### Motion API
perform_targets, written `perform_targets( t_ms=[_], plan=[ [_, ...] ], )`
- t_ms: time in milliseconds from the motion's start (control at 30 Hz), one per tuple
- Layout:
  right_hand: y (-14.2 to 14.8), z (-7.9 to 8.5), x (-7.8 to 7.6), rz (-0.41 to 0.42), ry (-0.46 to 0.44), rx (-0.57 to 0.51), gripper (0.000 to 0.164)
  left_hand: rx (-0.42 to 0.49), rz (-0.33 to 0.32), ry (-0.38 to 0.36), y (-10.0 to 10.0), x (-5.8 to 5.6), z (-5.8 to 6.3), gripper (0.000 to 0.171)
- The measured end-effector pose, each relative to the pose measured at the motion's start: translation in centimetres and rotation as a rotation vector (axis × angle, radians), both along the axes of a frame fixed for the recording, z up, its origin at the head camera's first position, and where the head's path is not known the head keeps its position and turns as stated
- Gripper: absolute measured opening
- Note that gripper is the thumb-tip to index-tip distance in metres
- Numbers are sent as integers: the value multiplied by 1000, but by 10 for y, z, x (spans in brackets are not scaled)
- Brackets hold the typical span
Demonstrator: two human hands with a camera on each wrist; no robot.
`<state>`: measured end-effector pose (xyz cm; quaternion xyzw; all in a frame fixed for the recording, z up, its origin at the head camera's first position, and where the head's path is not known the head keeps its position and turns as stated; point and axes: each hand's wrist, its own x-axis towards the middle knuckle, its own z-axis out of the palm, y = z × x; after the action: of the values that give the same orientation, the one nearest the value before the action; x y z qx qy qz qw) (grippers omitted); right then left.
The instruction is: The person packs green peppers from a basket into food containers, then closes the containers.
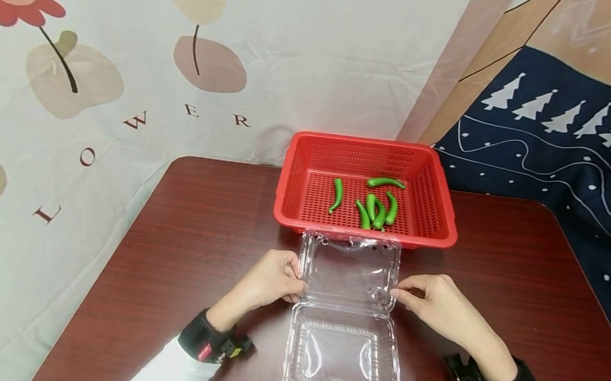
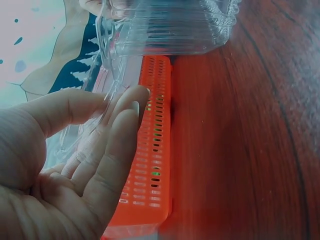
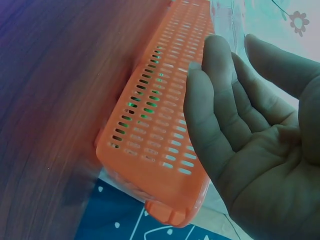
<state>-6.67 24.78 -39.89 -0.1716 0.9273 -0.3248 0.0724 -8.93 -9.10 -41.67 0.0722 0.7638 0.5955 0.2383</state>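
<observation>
An unfolded clear plastic clamshell box (image 1: 343, 361) spans the space between both hands, one half near me and the other half up against the red basket. My left hand (image 1: 277, 278) pinches the left edge of the far half. In the left wrist view, its thumb and fingers (image 2: 125, 125) lie on either side of the plastic. At the right edge of that half, my right hand (image 1: 437, 302) holds the rim between thumb and fingertips. Clear plastic runs between thumb and fingers (image 3: 217, 60) in the right wrist view, where contact is hard to see.
Behind the box stands a red perforated plastic basket (image 1: 303, 223). Several green chili peppers (image 1: 384, 183) lie inside it. Everything rests on a dark reddish-brown table (image 1: 218, 207). A pale printed cloth (image 1: 315, 65) and a navy patterned cloth (image 1: 557, 144) hang behind.
</observation>
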Motion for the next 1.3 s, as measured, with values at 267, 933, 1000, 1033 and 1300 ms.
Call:
perform_targets(
  t_ms=[267, 933, 1000, 1033, 1300],
  plan=[
    [-1, 1, 0, -22, -51, -32, 14, 4, 23, 11, -7, 0, -4, 24],
    [5, 5, -5, -123, 168, -15, 12, -59, 98, 75, -33, 5, -6, 20],
    [5, 8, -8, -125, 229, -27, 11, -54, 107, 67, -36, 5, -6, 20],
    [5, 10, -11, -124, 264, -33, 12, -49, 112, 62, -37, 5, -6, 21],
    [7, 34, -46, -111, 446, -66, 17, -39, 147, 55, -47, 7, -9, 20]
  ],
)
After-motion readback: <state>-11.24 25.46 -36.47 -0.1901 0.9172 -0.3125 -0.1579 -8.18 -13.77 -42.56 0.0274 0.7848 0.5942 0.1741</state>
